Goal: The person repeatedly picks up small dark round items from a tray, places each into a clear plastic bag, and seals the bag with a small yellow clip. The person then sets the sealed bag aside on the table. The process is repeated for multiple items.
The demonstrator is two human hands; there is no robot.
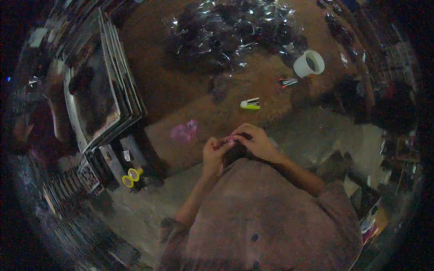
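Observation:
Close in front of my chest, my left hand (pixel 215 154) and my right hand (pixel 256 139) meet at the fingertips. Between them they pinch a small pink item (pixel 231 138), mostly covered by the fingers and too blurred to name. A crumpled pink piece, perhaps thin plastic or cloth (pixel 185 130), lies on the brown work surface (pixel 176 155) to the left of my left hand. Beyond my right hand rests a small stapler-like tool (pixel 250 103) with a yellow-green side and white parts.
A dark heap of shiny pieces (pixel 234 34) spreads across the far side. Right of it, a white plastic tub (pixel 308 64) sits near thin red-tipped tools (pixel 288 82). Stacked panels or trays (pixel 118 78) rise at left, with yellow-rimmed round items (pixel 131 178) below.

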